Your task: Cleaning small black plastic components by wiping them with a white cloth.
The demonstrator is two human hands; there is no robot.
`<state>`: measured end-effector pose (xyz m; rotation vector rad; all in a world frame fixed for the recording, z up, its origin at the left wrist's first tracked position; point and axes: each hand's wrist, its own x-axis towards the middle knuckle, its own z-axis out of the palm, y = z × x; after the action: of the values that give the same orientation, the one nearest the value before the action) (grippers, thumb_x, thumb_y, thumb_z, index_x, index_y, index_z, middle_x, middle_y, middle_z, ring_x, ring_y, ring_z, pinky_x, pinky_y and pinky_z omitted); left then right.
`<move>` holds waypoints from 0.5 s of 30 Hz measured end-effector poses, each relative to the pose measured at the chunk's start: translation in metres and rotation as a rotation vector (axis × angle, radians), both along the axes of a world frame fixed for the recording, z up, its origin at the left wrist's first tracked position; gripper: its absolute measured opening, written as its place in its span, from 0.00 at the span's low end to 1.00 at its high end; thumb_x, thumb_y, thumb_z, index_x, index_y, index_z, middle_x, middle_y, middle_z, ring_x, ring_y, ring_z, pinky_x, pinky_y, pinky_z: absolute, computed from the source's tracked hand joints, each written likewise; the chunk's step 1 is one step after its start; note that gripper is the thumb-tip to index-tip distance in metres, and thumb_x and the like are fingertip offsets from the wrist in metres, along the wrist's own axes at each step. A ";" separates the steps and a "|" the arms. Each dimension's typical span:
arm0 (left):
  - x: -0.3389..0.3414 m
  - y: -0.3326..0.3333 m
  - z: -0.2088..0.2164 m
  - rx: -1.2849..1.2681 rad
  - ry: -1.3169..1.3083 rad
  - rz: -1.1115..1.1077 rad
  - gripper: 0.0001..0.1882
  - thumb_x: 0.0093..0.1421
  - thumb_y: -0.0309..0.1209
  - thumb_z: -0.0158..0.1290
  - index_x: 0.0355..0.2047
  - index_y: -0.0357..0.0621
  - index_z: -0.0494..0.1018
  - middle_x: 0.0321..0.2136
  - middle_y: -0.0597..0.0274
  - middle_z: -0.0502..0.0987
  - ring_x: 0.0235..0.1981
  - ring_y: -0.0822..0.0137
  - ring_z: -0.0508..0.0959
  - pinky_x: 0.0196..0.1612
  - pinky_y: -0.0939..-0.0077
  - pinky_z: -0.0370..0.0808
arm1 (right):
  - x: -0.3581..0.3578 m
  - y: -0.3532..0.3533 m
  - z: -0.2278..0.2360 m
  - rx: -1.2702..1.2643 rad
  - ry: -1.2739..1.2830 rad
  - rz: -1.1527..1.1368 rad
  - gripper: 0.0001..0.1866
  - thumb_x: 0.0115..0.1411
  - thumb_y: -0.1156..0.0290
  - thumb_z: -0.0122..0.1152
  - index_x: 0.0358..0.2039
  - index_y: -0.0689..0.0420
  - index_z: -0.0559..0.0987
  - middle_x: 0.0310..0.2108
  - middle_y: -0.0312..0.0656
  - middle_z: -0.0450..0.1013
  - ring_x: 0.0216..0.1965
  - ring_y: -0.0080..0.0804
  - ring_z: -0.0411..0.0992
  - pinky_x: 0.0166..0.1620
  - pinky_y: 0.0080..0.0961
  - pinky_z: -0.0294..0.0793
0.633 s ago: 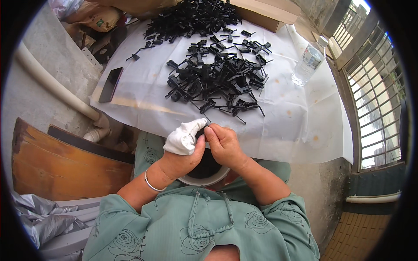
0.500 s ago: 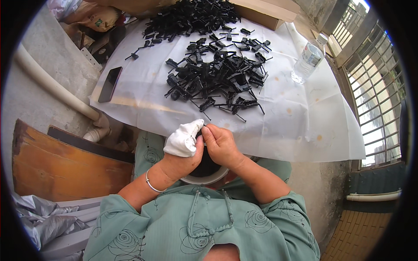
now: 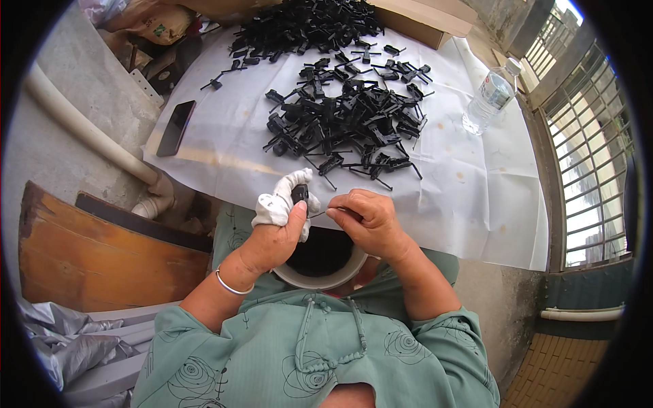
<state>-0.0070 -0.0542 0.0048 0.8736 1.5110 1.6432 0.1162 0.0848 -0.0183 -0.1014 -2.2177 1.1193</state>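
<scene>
My left hand (image 3: 275,226) wears a white cloth glove over its fingers, with the thumb bare. Between thumb and gloved fingers it grips a small black plastic part (image 3: 300,194) above the table's near edge. Just to the right, my right hand (image 3: 371,221) is closed in a pinch on a thin dark rod (image 3: 318,215) that points toward the black part. Whether rod and part are joined I cannot tell. Below both hands, a pale round bucket (image 3: 320,281) sits at my lap with dark contents. A heap of similar black parts with thin stems (image 3: 347,122) lies beyond my hands.
A white sheet (image 3: 476,204) covers the table. At its far side are a larger black heap (image 3: 306,27) and a cardboard box (image 3: 422,24). A phone (image 3: 176,128) lies left; a clear bottle (image 3: 488,98) stands right. A wooden board (image 3: 102,251) leans at left.
My hands have moved apart, the right one shifting rightward. The black part and thin rod, mostly hidden between the hands before, now show.
</scene>
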 end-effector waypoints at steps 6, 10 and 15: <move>0.004 -0.001 0.005 -0.064 -0.061 -0.317 0.17 0.59 0.24 0.40 0.49 0.38 0.57 0.29 0.67 0.68 0.20 0.83 0.62 0.22 0.89 0.61 | -0.002 -0.012 0.009 -0.218 -0.044 -0.028 0.06 0.53 0.73 0.61 0.26 0.60 0.74 0.17 0.40 0.65 0.17 0.28 0.62 0.22 0.22 0.62; 0.001 0.005 -0.007 -0.050 0.179 -0.196 0.15 0.58 0.23 0.39 0.47 0.38 0.59 0.32 0.65 0.67 0.28 0.78 0.66 0.31 0.84 0.66 | -0.004 -0.011 0.003 -0.158 -0.020 0.051 0.09 0.59 0.71 0.53 0.24 0.62 0.71 0.17 0.44 0.65 0.17 0.36 0.61 0.23 0.26 0.63; 0.008 0.003 -0.006 -0.110 0.414 -0.165 0.14 0.56 0.22 0.40 0.44 0.37 0.61 0.35 0.60 0.68 0.37 0.70 0.69 0.41 0.76 0.68 | -0.003 -0.014 0.008 -0.217 -0.212 0.109 0.11 0.60 0.70 0.49 0.24 0.62 0.70 0.19 0.50 0.66 0.20 0.47 0.64 0.25 0.33 0.64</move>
<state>0.0011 -0.0508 -0.0011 1.2971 1.7306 1.2983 0.1135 0.0710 -0.0107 -0.2018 -2.3010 1.4672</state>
